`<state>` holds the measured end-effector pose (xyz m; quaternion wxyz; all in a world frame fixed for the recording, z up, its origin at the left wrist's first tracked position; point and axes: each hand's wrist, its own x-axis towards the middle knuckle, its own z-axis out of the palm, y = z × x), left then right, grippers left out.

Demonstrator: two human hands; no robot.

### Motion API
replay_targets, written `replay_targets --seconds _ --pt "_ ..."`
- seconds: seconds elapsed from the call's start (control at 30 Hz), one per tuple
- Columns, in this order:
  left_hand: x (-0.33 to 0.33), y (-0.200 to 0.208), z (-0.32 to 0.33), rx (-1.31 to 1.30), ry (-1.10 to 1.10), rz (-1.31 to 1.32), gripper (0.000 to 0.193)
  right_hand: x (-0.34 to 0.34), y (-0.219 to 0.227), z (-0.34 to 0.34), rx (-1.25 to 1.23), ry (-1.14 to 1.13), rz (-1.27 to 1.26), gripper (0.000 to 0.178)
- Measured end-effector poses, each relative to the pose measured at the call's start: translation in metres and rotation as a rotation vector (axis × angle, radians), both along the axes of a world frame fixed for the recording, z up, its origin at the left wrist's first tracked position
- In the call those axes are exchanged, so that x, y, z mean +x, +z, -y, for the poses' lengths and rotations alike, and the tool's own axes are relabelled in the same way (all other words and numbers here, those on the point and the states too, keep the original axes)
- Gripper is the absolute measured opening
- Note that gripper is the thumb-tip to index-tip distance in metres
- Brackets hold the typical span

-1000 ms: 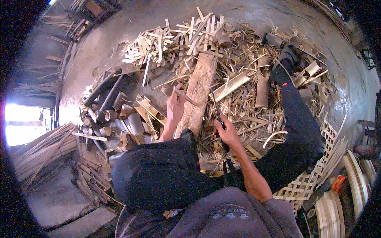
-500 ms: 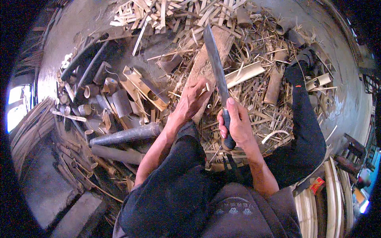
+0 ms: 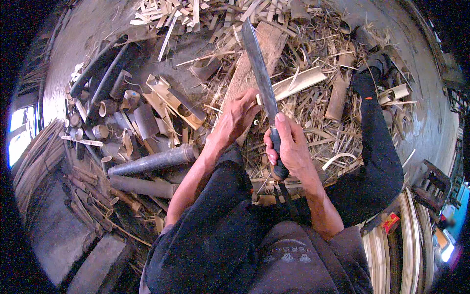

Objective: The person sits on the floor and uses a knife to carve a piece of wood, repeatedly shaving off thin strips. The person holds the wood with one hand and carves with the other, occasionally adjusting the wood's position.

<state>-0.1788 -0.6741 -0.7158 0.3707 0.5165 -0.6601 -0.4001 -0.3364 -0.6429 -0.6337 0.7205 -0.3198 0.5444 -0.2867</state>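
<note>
My right hand (image 3: 290, 147) is wrapped round the dark handle of a long machete (image 3: 259, 61), whose blade points away and slightly left. Beside the blade, my left hand (image 3: 239, 116) is closed, with a small pale bamboo piece (image 3: 259, 99) at its fingertips. Most of that piece is hidden, so its length does not show. The blade passes right next to it; whether they touch, I cannot tell. Beneath the left hand and the blade lies a worn wooden board (image 3: 269, 41). A split bamboo length (image 3: 301, 83) lies just right of the blade.
Bamboo offcuts and shavings (image 3: 318, 142) cover the floor around my legs. Cut bamboo tubes (image 3: 147, 122) and a thick grey pole (image 3: 152, 160) lie at left. Split strips (image 3: 188, 12) are heaped at the far side. Long pale strips (image 3: 413, 245) stand at lower right.
The machete has shifted slightly away and left, its blade now beside the bamboo piece at my left fingertips. My left hand keeps its hold. The whole view has tilted a little.
</note>
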Motion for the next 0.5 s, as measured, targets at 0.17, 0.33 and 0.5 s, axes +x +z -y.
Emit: replay_targets --seconds 0.17,0.33,0.5 --pt "-0.001 0.005 0.001 -0.045 -0.010 -0.088 0.022 0.000 0.001 0.000 0.005 -0.008 -0.015 0.055" --pt "0.000 0.005 0.000 0.030 -0.007 0.062 0.022 -0.001 0.000 0.000 0.007 0.008 -0.004 0.054" --pt "0.000 0.002 -0.001 0.040 -0.002 0.014 0.023 0.000 0.002 -0.001 0.019 0.002 -0.003 0.052"
